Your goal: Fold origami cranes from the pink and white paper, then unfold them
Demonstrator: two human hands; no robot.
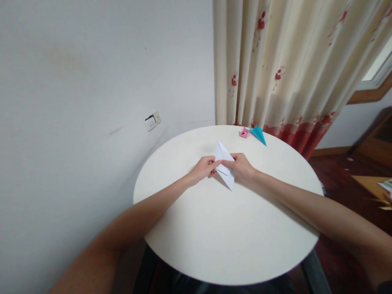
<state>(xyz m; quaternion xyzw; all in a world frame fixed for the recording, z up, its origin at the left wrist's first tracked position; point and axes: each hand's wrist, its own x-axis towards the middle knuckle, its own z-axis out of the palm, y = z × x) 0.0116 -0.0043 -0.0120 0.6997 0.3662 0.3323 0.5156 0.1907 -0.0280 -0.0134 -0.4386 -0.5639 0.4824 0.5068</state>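
A folded sheet of white paper (225,178) with pointed ends is held just above the round table, one point away from me and one toward me. My left hand (204,167) pinches its left edge, thumb on top and fingers curled beneath. On the opposite side, my right hand (241,165) grips the paper with the thumb lying across its middle and the fingers behind. The two thumbs nearly meet over the creases. The undersides of the folds are hidden.
The white round table (226,241) stands close to a pale wall (92,81) with a socket (150,123). Near its far edge lie a small pink folded paper piece (244,133) and a blue paper plane (259,134). A flowered curtain (275,49) hangs behind.
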